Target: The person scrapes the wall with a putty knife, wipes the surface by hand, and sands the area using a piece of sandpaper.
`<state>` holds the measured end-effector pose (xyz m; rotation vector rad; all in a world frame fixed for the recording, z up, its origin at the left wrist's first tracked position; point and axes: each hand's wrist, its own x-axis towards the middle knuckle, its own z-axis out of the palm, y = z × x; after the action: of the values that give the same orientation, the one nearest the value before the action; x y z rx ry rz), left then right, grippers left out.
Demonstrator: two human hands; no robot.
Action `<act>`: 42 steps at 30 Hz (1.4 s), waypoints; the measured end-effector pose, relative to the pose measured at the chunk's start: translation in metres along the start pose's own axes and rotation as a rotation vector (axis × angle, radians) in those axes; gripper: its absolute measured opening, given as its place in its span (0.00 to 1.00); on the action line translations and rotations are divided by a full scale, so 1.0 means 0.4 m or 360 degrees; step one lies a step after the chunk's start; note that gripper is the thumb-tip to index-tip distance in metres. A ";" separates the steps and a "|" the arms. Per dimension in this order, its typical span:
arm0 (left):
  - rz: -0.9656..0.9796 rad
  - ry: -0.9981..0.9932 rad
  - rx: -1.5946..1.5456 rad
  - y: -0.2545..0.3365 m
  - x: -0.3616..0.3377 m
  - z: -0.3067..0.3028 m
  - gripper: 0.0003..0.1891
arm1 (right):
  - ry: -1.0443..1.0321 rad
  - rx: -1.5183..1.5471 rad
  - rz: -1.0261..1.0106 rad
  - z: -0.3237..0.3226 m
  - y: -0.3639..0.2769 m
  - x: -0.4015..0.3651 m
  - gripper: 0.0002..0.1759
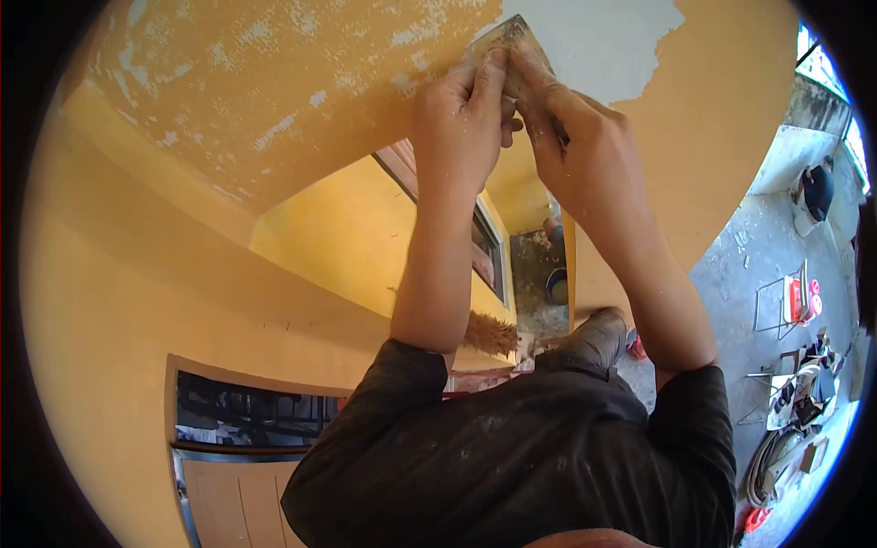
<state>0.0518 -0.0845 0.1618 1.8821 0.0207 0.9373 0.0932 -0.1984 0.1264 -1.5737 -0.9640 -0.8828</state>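
Note:
Both my hands are raised to the yellow wall point(301, 87), at the lower edge of a pale bare patch point(598, 41). My right hand point(589, 137) is closed around a scraper, its index finger stretched along the tool. The flat grey scraper blade point(513, 33) lies against the wall at the patch's edge. Beside it, my left hand point(461, 114) grips the scraper from the left, thumb on the blade. The scraper's handle is mostly hidden in my right hand. Pale specks dot my hands and forearms.
A bristly brown brush head point(491, 334) is below my left forearm. An opening lies beneath the wall's edge. Far below right, the grey floor point(731, 274) holds a small folding stand point(793, 301), tools and coiled hose point(760, 470). A person point(816, 192) is near the far wall.

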 end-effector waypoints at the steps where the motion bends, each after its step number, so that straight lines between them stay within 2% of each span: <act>1: 0.0007 0.0005 -0.0004 0.002 0.009 0.002 0.22 | 0.0004 0.0003 -0.0017 0.002 0.004 -0.001 0.23; 4: -0.0008 -0.0013 -0.0106 0.004 0.000 -0.002 0.22 | 0.0002 -0.0004 0.0004 -0.003 -0.007 -0.005 0.24; 6: -0.0083 -0.0043 -0.0067 0.012 -0.012 0.002 0.18 | -0.0024 -0.0014 0.0066 -0.009 -0.012 -0.013 0.23; 9: 0.0000 -0.0029 -0.0214 0.007 0.005 0.006 0.18 | -0.0064 -0.0056 0.0100 -0.013 -0.012 0.006 0.22; 12: -0.0071 -0.0015 -0.0183 0.012 -0.001 0.012 0.18 | -0.0033 -0.0103 0.0116 -0.018 -0.019 -0.001 0.24; 14: -0.0002 0.0015 -0.0036 0.012 0.003 0.014 0.24 | 0.0004 -0.0084 0.0045 -0.011 -0.008 0.002 0.25; 16: -0.0053 0.0013 -0.0070 0.028 0.003 0.013 0.20 | -0.0070 -0.0168 0.0091 -0.014 -0.003 0.004 0.25; 19: -0.0002 -0.0024 -0.0048 0.008 -0.005 0.011 0.20 | -0.0038 -0.0101 0.0127 -0.020 -0.023 -0.002 0.25; 22: -0.0056 -0.0027 -0.0102 -0.010 -0.026 -0.006 0.22 | -0.0075 -0.0116 0.0001 -0.013 -0.007 -0.025 0.22; 26: -0.0115 0.0022 -0.0134 -0.026 -0.041 -0.006 0.22 | -0.0185 -0.0100 0.0076 -0.013 -0.010 -0.031 0.25; 33: -0.0056 0.0069 -0.0243 -0.016 -0.017 -0.002 0.23 | -0.0139 -0.0085 0.0038 0.004 -0.004 -0.006 0.25; 36: -0.0185 0.0033 -0.0174 -0.008 -0.025 -0.006 0.24 | -0.0073 -0.0031 -0.0026 0.005 0.002 -0.021 0.26; 42: -0.0071 0.0044 -0.0273 -0.019 -0.013 -0.009 0.23 | -0.0079 0.0038 -0.0058 0.011 0.012 -0.006 0.25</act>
<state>0.0488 -0.0801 0.1534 1.7041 -0.0013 0.9055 0.0971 -0.1950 0.1216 -1.5683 -1.0375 -0.8576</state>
